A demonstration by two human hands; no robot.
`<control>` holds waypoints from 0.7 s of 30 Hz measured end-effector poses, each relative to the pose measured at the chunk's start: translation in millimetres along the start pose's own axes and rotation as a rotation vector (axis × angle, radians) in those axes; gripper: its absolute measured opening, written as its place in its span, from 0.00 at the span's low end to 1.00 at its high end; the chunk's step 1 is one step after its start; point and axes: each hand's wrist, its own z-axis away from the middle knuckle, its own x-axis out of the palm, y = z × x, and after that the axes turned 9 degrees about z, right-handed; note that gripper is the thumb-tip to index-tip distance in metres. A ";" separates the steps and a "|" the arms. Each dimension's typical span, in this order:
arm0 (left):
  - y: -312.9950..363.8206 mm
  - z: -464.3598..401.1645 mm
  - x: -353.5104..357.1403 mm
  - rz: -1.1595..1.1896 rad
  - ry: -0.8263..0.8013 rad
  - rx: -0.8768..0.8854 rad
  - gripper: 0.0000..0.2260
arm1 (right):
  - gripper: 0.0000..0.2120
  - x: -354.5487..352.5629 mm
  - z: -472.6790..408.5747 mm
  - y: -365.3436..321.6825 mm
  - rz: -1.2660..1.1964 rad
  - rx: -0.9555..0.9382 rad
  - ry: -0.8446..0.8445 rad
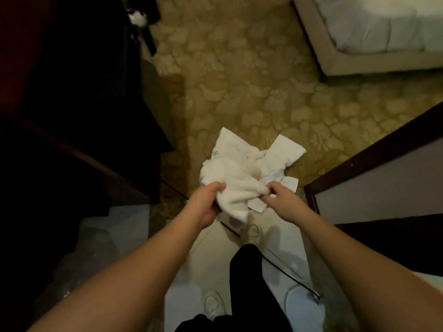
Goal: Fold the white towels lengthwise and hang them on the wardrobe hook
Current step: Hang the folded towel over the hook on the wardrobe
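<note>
We've got open patterned carpet (239, 80) ahead, so plenty of reach there. Dark furniture (72, 104) crowds our left, a door edge (374, 152) boxes in the right, and the bed (371, 32) blocks far right.

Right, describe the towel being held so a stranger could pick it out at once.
Start at the bed at top right and come down the patterned carpet to the white pile by the doorway. The held towel is the fluffy, bunched one, pinched between the left hand and the right hand; the flatter towels lie on the floor.
</note>
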 end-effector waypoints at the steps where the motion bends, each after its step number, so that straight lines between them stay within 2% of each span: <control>1: 5.2 22.4 -3.3 0.024 0.021 0.013 0.08 | 0.07 -5.8 15.8 -13.2 -0.033 0.001 0.052; 4: 18.3 85.4 -14.8 0.057 0.125 0.069 0.13 | 0.07 -22.8 64.8 -63.4 -0.097 -0.066 0.194; 6: 22.9 124.9 -22.1 0.070 0.168 0.099 0.17 | 0.09 -31.9 98.2 -98.9 -0.135 -0.103 0.207; 9: 23.4 180.5 -32.5 0.116 0.208 0.142 0.15 | 0.08 -43.2 149.6 -147.6 -0.256 -0.135 0.152; 12: 14.2 235.4 -45.7 0.163 0.164 0.194 0.04 | 0.07 -47.0 199.6 -184.8 -0.470 -0.171 0.057; 15: -3.5 281.0 -61.8 0.186 0.118 0.265 0.07 | 0.10 -40.2 248.2 -209.7 -0.610 -0.219 -0.045; 18: -29.4 325.0 -74.3 0.243 0.148 0.329 0.07 | 0.13 -25.6 295.3 -223.7 -0.727 -0.250 -0.145; 21: -73.8 379.7 -89.4 0.275 0.148 0.453 0.06 | 0.18 -9.8 352.9 -230.8 -0.698 -0.322 -0.229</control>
